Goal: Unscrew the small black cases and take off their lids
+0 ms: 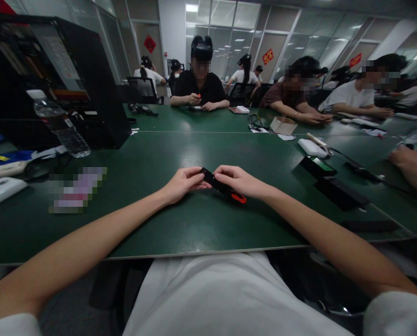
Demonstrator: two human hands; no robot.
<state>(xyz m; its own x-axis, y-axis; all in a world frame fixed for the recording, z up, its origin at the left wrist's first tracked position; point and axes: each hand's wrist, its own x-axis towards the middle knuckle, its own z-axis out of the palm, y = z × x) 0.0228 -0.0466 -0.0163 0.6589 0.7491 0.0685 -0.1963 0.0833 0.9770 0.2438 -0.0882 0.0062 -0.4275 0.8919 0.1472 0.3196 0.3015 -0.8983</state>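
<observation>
Both my hands meet over the middle of a dark green table. Between them is a small black device with an orange-red ring at its right end. My left hand pinches the device's left end with closed fingers. My right hand is closed over its right part, above the ring. The device lies low, close to the tabletop.
A black box and a clear plastic bottle stand at the left, with a white item near the left edge. Black flat devices and a white one lie to the right. Several people sit at the far side.
</observation>
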